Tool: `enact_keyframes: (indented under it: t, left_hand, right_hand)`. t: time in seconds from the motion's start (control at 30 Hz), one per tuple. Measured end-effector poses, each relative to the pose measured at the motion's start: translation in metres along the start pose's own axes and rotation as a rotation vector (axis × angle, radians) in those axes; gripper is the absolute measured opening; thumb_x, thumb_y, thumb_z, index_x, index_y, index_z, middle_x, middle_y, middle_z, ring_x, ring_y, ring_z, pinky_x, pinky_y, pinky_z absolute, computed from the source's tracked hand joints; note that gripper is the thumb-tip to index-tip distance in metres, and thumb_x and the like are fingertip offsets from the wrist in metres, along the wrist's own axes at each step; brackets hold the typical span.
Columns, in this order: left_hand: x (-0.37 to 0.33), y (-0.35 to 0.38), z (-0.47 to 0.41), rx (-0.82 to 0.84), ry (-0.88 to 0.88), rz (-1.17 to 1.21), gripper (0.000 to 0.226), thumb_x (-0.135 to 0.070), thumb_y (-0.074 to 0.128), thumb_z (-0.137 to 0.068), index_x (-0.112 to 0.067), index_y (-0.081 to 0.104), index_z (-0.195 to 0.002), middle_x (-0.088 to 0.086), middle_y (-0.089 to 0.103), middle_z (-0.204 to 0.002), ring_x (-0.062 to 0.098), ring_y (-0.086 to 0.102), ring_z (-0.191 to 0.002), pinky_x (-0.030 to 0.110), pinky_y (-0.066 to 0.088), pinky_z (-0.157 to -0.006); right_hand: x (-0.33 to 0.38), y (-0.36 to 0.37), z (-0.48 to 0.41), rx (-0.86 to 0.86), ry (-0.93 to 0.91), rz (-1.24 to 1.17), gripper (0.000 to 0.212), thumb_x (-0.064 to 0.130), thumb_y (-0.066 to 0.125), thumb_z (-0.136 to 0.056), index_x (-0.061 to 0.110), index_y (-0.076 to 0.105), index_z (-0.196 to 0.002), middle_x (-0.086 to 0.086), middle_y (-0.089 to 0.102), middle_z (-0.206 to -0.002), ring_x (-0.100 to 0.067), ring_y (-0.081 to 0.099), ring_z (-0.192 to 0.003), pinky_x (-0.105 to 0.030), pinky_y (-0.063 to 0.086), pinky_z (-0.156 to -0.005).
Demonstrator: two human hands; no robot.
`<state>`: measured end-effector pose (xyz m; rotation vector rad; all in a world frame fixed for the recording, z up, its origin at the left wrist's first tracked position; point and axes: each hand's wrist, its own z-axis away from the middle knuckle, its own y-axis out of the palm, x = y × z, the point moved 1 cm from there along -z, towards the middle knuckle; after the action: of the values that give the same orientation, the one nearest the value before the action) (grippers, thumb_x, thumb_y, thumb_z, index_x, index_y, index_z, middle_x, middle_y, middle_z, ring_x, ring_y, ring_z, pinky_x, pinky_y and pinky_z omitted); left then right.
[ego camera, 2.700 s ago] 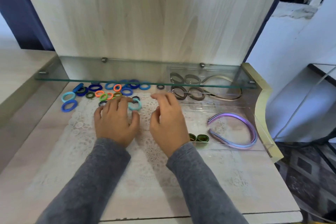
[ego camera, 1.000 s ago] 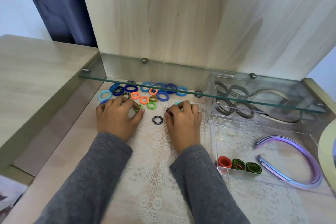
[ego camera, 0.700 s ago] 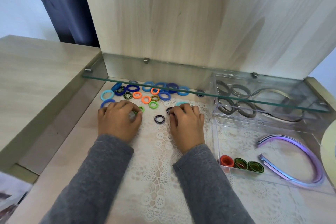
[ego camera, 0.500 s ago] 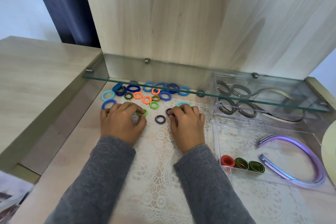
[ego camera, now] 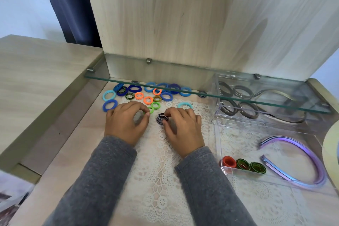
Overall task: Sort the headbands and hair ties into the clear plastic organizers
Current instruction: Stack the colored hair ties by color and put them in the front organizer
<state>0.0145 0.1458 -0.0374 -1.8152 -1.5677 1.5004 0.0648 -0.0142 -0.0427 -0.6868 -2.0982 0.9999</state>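
Lace mat on desk. Near right: clear organizer holding red hair tie, two green ties, purple headband. Mid mat: right hand pinches dark hair tie, thumb and forefinger. Left hand curled, fingertip at bright green tie; can't tell if gripped. Beyond: loose hair ties, blue, orange, green. Far right, under glass shelf: second organizer with grey bands.

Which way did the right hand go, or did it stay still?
Yes, it moved: the right hand slid a little left, away from the clear organizer, onto the dark hair tie it now pinches.
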Motion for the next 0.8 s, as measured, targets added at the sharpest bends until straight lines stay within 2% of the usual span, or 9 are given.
enact_keyframes:
  t: [0.2, 0.3, 0.37, 0.5, 0.7, 0.8]
  left_hand:
    - [-0.0002, 0.0027, -0.0001, 0.012, 0.101, 0.048, 0.011, -0.025, 0.069, -0.082, -0.03, 0.064, -0.09, -0.013, 0.066, -0.1, 0.013, 0.059, -0.099, 0.042, 0.04, -0.089]
    - [-0.0013, 0.0041, 0.001, 0.001, 0.15, 0.076, 0.012, -0.024, 0.07, -0.081, -0.031, 0.065, -0.089, -0.016, 0.065, -0.1, 0.01, 0.059, -0.099, 0.038, 0.039, -0.086]
    - [-0.0028, 0.0046, 0.0019, -0.001, 0.18, 0.098, 0.009, -0.027, 0.067, -0.082, -0.032, 0.064, -0.088, -0.019, 0.065, -0.099, 0.008, 0.059, -0.099, 0.035, 0.037, -0.084]
    - [-0.005, 0.0074, 0.0026, 0.03, 0.257, 0.106, 0.009, -0.036, 0.058, -0.081, -0.034, 0.064, -0.089, -0.022, 0.065, -0.1, 0.005, 0.061, -0.099, 0.041, 0.043, -0.084]
    - [-0.0062, 0.0092, 0.0016, 0.096, 0.285, 0.045, 0.012, -0.03, 0.066, -0.081, -0.034, 0.064, -0.093, -0.022, 0.066, -0.102, 0.004, 0.058, -0.1, 0.034, 0.034, -0.085]
    - [-0.0065, 0.0098, 0.0016, 0.122, 0.295, 0.017, 0.013, -0.034, 0.061, -0.08, -0.034, 0.064, -0.093, -0.021, 0.066, -0.102, 0.005, 0.058, -0.1, 0.033, 0.031, -0.086]
  right_hand:
    - [0.0015, -0.0003, -0.0004, 0.073, 0.013, -0.011, 0.021, 0.036, 0.055, -0.088, 0.026, 0.052, -0.107, 0.01, 0.063, -0.104, -0.017, 0.046, -0.096, -0.036, 0.03, -0.077]
    - [0.0019, -0.0025, 0.0003, 0.097, 0.043, -0.047, 0.027, 0.037, 0.054, -0.086, 0.028, 0.05, -0.111, 0.013, 0.061, -0.106, -0.014, 0.044, -0.099, -0.034, 0.026, -0.078]
    - [0.0016, -0.0044, 0.0006, 0.101, 0.084, -0.067, 0.029, 0.032, 0.053, -0.083, 0.028, 0.048, -0.111, 0.014, 0.059, -0.107, -0.013, 0.042, -0.1, -0.033, 0.025, -0.08]
    - [-0.0013, -0.0058, 0.0002, 0.1, 0.179, -0.097, 0.035, 0.017, 0.052, -0.078, 0.026, 0.048, -0.111, 0.012, 0.057, -0.112, -0.013, 0.04, -0.105, -0.034, 0.027, -0.085]
    - [-0.0026, -0.0043, -0.0007, 0.124, 0.214, -0.1, 0.036, 0.012, 0.05, -0.079, 0.025, 0.048, -0.112, 0.009, 0.056, -0.114, -0.015, 0.038, -0.107, -0.034, 0.027, -0.088]
    - [-0.0026, -0.0043, -0.0013, 0.13, 0.217, -0.113, 0.037, 0.01, 0.049, -0.078, 0.025, 0.048, -0.112, 0.009, 0.056, -0.114, -0.015, 0.038, -0.107, -0.034, 0.027, -0.088]
